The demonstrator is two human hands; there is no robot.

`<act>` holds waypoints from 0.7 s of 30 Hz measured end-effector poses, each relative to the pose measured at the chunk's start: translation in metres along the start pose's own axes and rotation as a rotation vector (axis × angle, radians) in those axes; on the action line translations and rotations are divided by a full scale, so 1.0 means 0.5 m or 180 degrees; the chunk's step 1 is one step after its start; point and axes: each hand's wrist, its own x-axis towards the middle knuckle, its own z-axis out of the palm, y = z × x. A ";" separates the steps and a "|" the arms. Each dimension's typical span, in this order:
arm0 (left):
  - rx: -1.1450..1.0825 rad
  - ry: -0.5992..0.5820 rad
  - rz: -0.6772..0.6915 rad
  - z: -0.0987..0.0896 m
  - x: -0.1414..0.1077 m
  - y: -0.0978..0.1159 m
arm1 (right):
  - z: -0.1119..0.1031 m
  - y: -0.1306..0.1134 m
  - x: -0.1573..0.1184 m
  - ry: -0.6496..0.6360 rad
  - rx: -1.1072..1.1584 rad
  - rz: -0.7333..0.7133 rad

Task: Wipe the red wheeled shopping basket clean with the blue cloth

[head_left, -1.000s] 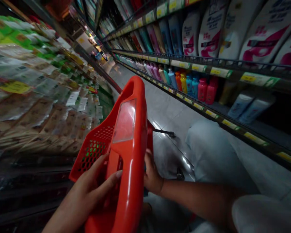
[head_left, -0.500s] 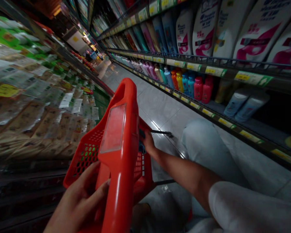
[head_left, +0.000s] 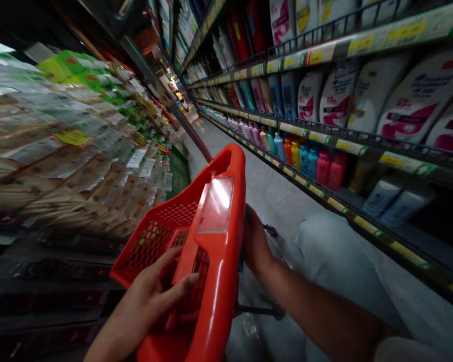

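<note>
A red plastic shopping cart (head_left: 226,251) fills the middle of the view, tilted, with a clear panel (head_left: 217,203) set in its handle. My left hand (head_left: 147,296) is closed on the inner red bar of the handle, its thumb on the near side and fingers over the other. Behind the handle's right side is my right hand (head_left: 256,241), closed, its fingertips hidden. A sliver of dark teal material (head_left: 242,259) shows beside it; its kind cannot be made out. The cart's perforated basket (head_left: 147,246) lies past my left hand.
Shelves on the right hold shampoo bottles (head_left: 337,100) and small coloured bottles (head_left: 322,167) above price labels (head_left: 337,204). Packaged goods (head_left: 79,166) are stacked on the left. Grey floor tiles (head_left: 275,181) run between. A bent knee in pale jeans (head_left: 324,246) is close by.
The view has tilted up, so the shelves and cart sit lower. The cart appears further right. My right hand has moved up against the back of the handle; my left hand keeps its hold.
</note>
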 end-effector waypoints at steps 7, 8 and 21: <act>0.0071 -0.0093 0.0279 -0.031 -0.013 -0.035 | -0.085 -0.277 0.005 -0.0639 -0.1181 -0.1909; 0.0052 -0.0146 0.0365 -0.035 -0.016 -0.037 | -0.080 -0.305 -0.003 -0.1228 -0.1517 -0.2226; 0.0304 -0.0407 0.0646 -0.108 -0.049 -0.082 | -0.067 -0.354 0.153 -0.2065 -0.3204 -0.2600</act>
